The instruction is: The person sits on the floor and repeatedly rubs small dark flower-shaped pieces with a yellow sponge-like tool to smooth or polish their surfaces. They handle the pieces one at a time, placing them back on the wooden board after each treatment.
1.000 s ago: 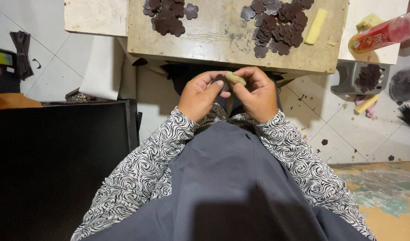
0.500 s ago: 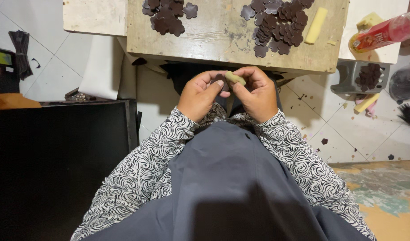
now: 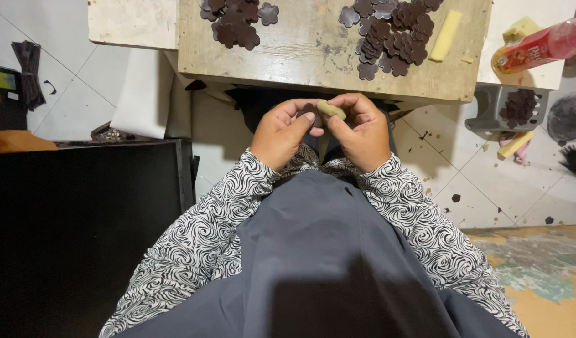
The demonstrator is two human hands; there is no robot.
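Observation:
My left hand point(image 3: 281, 133) and my right hand point(image 3: 362, 130) meet in front of my lap, just below the wooden board's point(image 3: 313, 50) near edge. The left hand's fingers pinch a dark brown flower-shaped piece point(image 3: 311, 114). My right hand grips a short yellowish stick point(image 3: 330, 109) whose end lies against that piece. On the board lie two heaps of the same dark flower-shaped pieces, a small one point(image 3: 236, 22) at the left and a bigger one point(image 3: 391, 32) at the right, with a longer yellow stick point(image 3: 446, 35) beside it.
A red-labelled plastic bottle point(image 3: 541, 45) lies at the upper right. Under it a grey holder point(image 3: 516, 107) contains more dark pieces. A black box point(image 3: 81, 219) fills the left side. A white tiled floor point(image 3: 476, 181) surrounds the low table; dark scraps dot it.
The hands stay in the same spot; the fingers have only shifted slightly around the stick and the dark piece.

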